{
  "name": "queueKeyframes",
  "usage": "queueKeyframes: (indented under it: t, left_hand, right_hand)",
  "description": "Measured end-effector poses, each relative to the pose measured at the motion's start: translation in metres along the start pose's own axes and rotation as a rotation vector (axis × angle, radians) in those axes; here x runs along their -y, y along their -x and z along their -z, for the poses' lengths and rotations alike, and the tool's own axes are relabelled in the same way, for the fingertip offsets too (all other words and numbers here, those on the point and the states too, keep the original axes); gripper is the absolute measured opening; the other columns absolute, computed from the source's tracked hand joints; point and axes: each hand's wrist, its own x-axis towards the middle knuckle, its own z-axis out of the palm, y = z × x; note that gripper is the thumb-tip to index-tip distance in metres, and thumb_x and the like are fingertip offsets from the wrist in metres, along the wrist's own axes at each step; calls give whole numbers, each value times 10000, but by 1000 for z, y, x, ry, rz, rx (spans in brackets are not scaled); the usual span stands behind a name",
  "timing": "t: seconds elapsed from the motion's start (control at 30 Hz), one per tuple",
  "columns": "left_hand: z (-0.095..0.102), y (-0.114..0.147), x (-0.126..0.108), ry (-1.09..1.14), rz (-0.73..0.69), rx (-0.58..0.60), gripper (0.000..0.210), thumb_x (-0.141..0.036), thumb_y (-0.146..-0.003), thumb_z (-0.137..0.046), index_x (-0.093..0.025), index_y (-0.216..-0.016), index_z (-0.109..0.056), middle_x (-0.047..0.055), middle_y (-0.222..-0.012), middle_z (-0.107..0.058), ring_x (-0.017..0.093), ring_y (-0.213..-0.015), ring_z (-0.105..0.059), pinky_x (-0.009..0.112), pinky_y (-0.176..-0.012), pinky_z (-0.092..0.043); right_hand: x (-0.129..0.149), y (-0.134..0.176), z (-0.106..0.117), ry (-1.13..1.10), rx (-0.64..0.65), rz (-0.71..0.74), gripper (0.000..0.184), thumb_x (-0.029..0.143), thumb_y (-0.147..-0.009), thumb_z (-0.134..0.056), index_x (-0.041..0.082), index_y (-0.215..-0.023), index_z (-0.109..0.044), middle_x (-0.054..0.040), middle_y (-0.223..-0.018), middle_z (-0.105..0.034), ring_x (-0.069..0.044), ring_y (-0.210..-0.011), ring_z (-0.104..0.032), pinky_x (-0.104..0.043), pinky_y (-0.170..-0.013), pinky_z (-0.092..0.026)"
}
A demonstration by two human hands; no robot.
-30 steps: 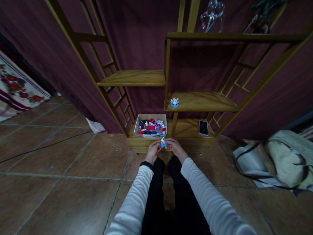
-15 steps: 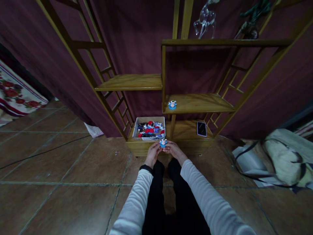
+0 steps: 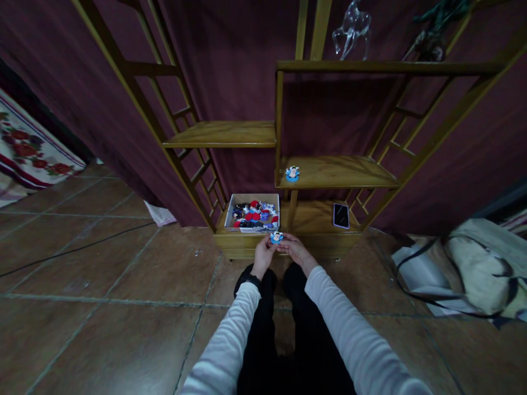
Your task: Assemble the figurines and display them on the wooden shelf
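Between my two hands is a small toy figurine [image 3: 276, 237] with a blue base and a pale body, held upright in front of the cabinet. My left hand [image 3: 263, 255] grips it from the left, fingers closed at its base. From the other side my right hand [image 3: 297, 251] pinches it too. Just beyond my hands sits a cardboard box [image 3: 227, 219] full of jumbled red, purple, black and white figurines. A similar blue-based figurine [image 3: 292, 174] stands on the left end of the right-hand shelf [image 3: 341, 170].
A phone [image 3: 341, 215] lies on the low cabinet top. The left shelf [image 3: 224, 134] overhangs the box. Higher up stand a clear glass horse [image 3: 353, 30] and a dark green statue [image 3: 436, 33]. Bags [image 3: 473, 269] lie on the floor at right; a cable [image 3: 78, 249] crosses the tiles at left.
Both hands still hold the figurine, and it has risen very slightly in view. The camera view has shifted a little. Nothing on the shelves has moved.
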Motion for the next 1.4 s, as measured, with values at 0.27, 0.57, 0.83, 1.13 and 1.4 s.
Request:
queueKeyframes:
  t: [0.27, 0.57, 0.83, 1.13, 1.4]
  left_hand:
    - [-3, 23, -18, -805, -280, 15, 407, -269, -832, -484, -199, -1233, -476, 123, -1056, -569, 231, -955, -548, 313, -829, -395]
    - [3, 20, -25, -1139, -514, 118, 417, -290, -880, -388, -143, -1267, -431, 133, -960, -571, 242, -894, -536, 352, -808, -358]
    - [3, 20, -23, -1226, -519, 155, 425, -255, -882, -378, -120, -1284, -403, 143, -979, -574, 233, -902, -523, 340, -793, -347]
    - [1, 21, -22, -1268, -523, 166, 427, -214, -871, -386, -120, -1288, -398, 145, -997, -570, 236, -924, -517, 345, -797, -350]
    - [0, 22, -20, -1239, -539, 157, 405, -208, -868, -388, -118, -1261, -428, 152, -987, -573, 240, -915, -523, 353, -790, -357]
  right_hand:
    - [7, 6, 5, 51, 13, 26, 436, 96, -547, -692, 233, -948, -588, 24, -828, -667, -111, -661, -626, -236, -622, -523]
    - [7, 5, 10, 74, 55, 51, 440, 97, -555, -679, 246, -956, -579, 24, -870, -643, -119, -703, -621, -257, -650, -532]
    - [9, 5, 9, 116, 33, 23, 459, 98, -539, -687, 249, -957, -573, 17, -869, -638, -124, -710, -612, -261, -652, -530]
    - [9, 8, 7, 143, 9, 36, 461, 104, -545, -662, 259, -968, -562, 33, -852, -624, -115, -707, -603, -271, -672, -527]
    - [8, 7, 8, 134, -2, 27, 491, 84, -506, -669, 254, -956, -572, 29, -878, -619, -129, -717, -598, -281, -670, -527]
